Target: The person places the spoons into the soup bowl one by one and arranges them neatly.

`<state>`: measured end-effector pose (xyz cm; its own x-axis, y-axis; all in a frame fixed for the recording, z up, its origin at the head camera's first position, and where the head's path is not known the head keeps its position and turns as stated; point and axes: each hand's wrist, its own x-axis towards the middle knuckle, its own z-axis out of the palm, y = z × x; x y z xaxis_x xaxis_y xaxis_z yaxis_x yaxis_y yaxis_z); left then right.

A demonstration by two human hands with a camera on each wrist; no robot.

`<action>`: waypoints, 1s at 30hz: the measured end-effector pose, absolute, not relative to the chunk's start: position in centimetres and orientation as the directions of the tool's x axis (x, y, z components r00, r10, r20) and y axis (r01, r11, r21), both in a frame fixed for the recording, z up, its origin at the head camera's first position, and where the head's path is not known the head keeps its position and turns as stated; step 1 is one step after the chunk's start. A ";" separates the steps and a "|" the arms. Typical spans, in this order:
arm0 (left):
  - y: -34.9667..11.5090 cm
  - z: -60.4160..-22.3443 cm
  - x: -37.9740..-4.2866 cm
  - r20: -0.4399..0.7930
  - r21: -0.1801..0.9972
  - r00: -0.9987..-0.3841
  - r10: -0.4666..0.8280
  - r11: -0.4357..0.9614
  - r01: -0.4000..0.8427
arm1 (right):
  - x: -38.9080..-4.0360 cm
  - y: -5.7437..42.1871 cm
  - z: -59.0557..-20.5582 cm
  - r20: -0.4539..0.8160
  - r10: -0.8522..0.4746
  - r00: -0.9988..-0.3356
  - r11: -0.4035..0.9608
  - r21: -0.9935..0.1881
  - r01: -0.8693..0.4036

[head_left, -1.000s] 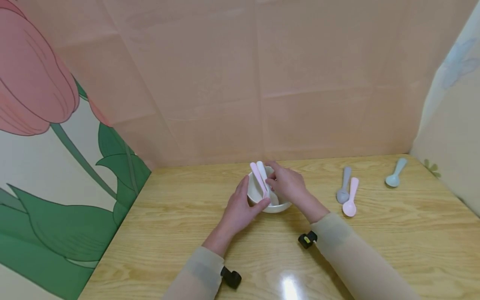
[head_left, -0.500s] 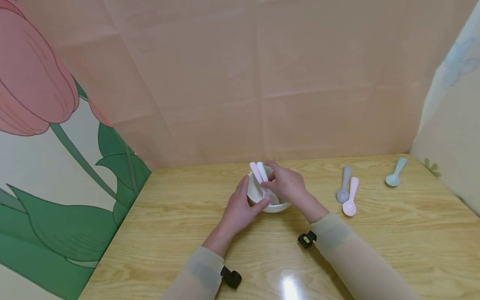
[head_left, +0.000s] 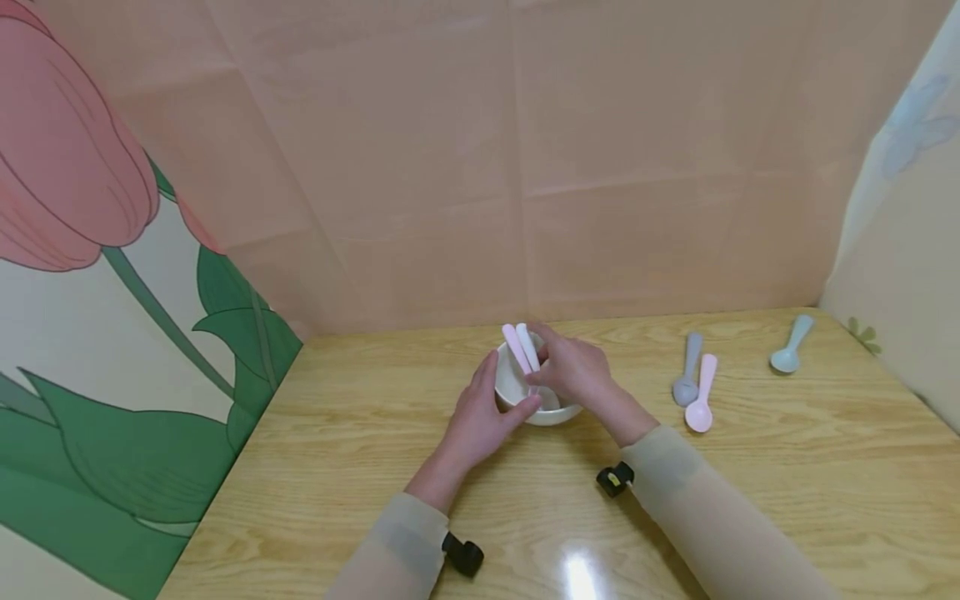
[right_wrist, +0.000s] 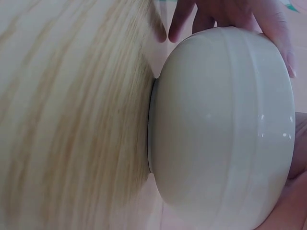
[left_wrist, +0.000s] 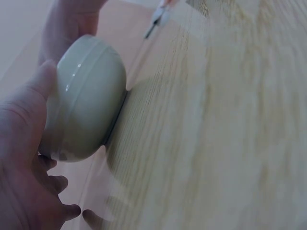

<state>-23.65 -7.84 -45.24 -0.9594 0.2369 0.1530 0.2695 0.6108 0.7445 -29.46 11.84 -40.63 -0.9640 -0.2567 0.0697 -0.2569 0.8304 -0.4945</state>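
In the head view a white bowl (head_left: 551, 417) stands on the wooden table, also seen from the side in both wrist views. A pink spoon (head_left: 515, 345) and a white spoon (head_left: 527, 343) lean in it, handles up past the far rim. My left hand (head_left: 481, 419) grips the bowl's left side, thumb on the near rim. Over the bowl, my right hand (head_left: 576, 367) pinches the two spoons low on their handles, its thumb in front of them. The fingers behind and the pink spoon's lower end are mostly hidden. In the right wrist view the bowl (right_wrist: 216, 124) covers most of the right hand.
Right of the bowl lie a grey spoon (head_left: 686, 390) and another pink spoon (head_left: 700, 415), close together. Farther right is a pale blue-green spoon (head_left: 786, 360). A pinkish cloth (head_left: 420, 208) hangs behind the table, and a tulip-print panel (head_left: 112, 450) stands at the left.
My right thumb has moved from beside the white spoon to lie across both handles. The two handles have shifted slightly to the right. My left hand and the bowl stay in place.
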 end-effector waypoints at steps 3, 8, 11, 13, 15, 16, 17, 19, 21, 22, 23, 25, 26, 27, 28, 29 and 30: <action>-7.8 -45.3 -23.7 0.154 0.744 -0.959 0.238 0.610 0.271 | -29.4 11.8 -40.6 0.063 -0.259 -0.964 0.832 -0.493 -0.256; -7.8 -45.4 -23.8 0.163 0.744 -0.957 0.239 0.608 0.279 | -29.4 11.8 -40.6 0.059 -0.259 -0.964 0.827 -0.501 -0.253; -7.9 -45.5 -23.8 0.165 0.740 -0.957 0.239 0.611 0.280 | -29.4 11.9 -40.6 0.058 -0.261 -0.963 0.820 -0.513 -0.254; -7.9 -45.5 -23.8 0.166 0.736 -0.957 0.239 0.616 0.281 | -29.4 11.9 -40.4 0.055 -0.262 -0.963 0.804 -0.540 -0.249; -7.9 -45.5 -23.8 0.168 0.735 -0.957 0.237 0.617 0.282 | -29.4 12.0 -40.3 0.051 -0.263 -0.963 0.780 -0.576 -0.243; -7.9 -45.4 -23.8 0.170 0.735 -0.956 0.238 0.616 0.284 | -29.4 12.1 -40.2 0.053 -0.264 -0.963 0.768 -0.593 -0.243; -7.9 -45.4 -23.8 0.172 0.735 -0.956 0.238 0.615 0.286 | -29.4 12.2 -40.2 0.059 -0.265 -0.963 0.753 -0.611 -0.244; -7.9 -45.4 -23.8 0.177 0.735 -0.954 0.240 0.613 0.291 | -29.4 12.5 -40.0 0.075 -0.263 -0.962 0.724 -0.643 -0.248; -7.9 -45.4 -23.8 0.180 0.733 -0.954 0.241 0.613 0.293 | -29.3 12.8 -39.9 0.105 -0.261 -0.960 0.702 -0.662 -0.263; -7.9 -45.4 -23.8 0.182 0.733 -0.953 0.241 0.613 0.295 | -29.2 12.9 -39.8 0.122 -0.258 -0.958 0.692 -0.669 -0.272; -7.9 -45.4 -23.8 0.182 0.732 -0.954 0.240 0.614 0.294 | -29.1 13.1 -39.6 0.136 -0.254 -0.958 0.682 -0.677 -0.277; -7.9 -45.4 -23.8 0.181 0.730 -0.954 0.238 0.617 0.293 | -28.8 13.4 -39.3 0.162 -0.241 -0.957 0.669 -0.687 -0.285; -7.9 -45.4 -23.8 0.180 0.730 -0.955 0.237 0.618 0.291 | -28.6 13.5 -39.1 0.170 -0.235 -0.957 0.664 -0.690 -0.286; -7.9 -45.4 -23.8 0.181 0.730 -0.955 0.236 0.618 0.291 | -28.5 13.6 -39.0 0.177 -0.229 -0.957 0.661 -0.694 -0.287; -7.9 -45.4 -23.8 0.180 0.729 -0.955 0.234 0.620 0.289 | -28.4 13.8 -38.8 0.187 -0.228 -0.956 0.659 -0.693 -0.293; -7.9 -45.4 -23.8 0.178 0.728 -0.956 0.233 0.622 0.288 | -28.2 14.0 -38.7 0.193 -0.223 -0.955 0.659 -0.693 -0.294; -7.9 -45.3 -23.8 0.177 0.728 -0.956 0.233 0.623 0.286 | -28.1 14.2 -38.6 0.198 -0.219 -0.955 0.659 -0.692 -0.294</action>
<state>-23.83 -7.87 -45.32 -0.9564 0.2325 0.1769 0.2861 0.6226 0.7284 -28.11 14.16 -38.56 -0.9554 -0.2190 0.1979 -0.2944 0.6593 -0.6918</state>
